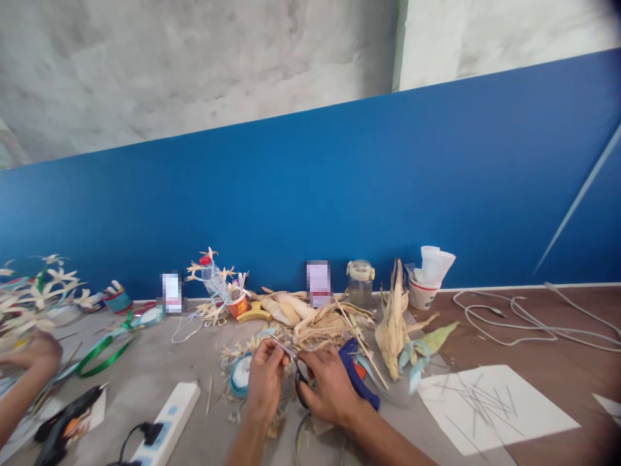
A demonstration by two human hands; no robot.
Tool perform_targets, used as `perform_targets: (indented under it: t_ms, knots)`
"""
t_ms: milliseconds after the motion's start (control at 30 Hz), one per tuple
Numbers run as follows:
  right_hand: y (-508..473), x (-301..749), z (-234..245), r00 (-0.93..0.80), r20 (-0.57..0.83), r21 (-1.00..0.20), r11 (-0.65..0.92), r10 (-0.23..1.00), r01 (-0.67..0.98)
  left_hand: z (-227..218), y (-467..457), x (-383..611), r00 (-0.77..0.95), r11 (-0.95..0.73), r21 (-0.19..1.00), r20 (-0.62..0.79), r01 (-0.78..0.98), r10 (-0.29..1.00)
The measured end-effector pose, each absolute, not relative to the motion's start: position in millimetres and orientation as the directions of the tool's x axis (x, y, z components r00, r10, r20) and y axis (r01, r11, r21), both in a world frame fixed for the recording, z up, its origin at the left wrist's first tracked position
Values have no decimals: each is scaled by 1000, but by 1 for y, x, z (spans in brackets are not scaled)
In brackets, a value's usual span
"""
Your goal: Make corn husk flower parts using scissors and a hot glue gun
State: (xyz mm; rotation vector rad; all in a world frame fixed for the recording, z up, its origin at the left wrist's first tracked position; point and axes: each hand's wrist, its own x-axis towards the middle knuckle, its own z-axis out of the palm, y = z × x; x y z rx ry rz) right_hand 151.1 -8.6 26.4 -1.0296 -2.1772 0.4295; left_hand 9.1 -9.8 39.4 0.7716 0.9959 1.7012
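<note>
My left hand pinches a thin pale strip of husk between thumb and fingers. My right hand is closed on black-handled scissors, whose blades point up-left at the strip. Both hands hover over a heap of dried corn husks on the grey table. A blue glue gun lies just right of my right hand. A ribbon roll sits left of my left hand.
Another person's hand rests at far left near husk flowers and green ribbon. A white power strip, black glue gun, jar, paper cups, white cables and a sheet with wires lie around.
</note>
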Motion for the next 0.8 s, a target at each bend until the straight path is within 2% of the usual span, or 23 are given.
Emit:
perform_targets:
  t_ms: [267, 600, 800]
  knots:
    - [-11, 150, 28, -464, 435, -526, 636, 772, 565, 30, -7, 7, -350, -181, 930, 62, -319, 935]
    - [-9, 146, 21, -445, 421, -597, 611, 791, 520, 31, -10, 6, -343, -188, 922, 65, -339, 937]
    - [-6, 146, 21, -403, 386, -700, 549, 829, 457, 33, -9, 8, -345, -153, 935, 35, -320, 938]
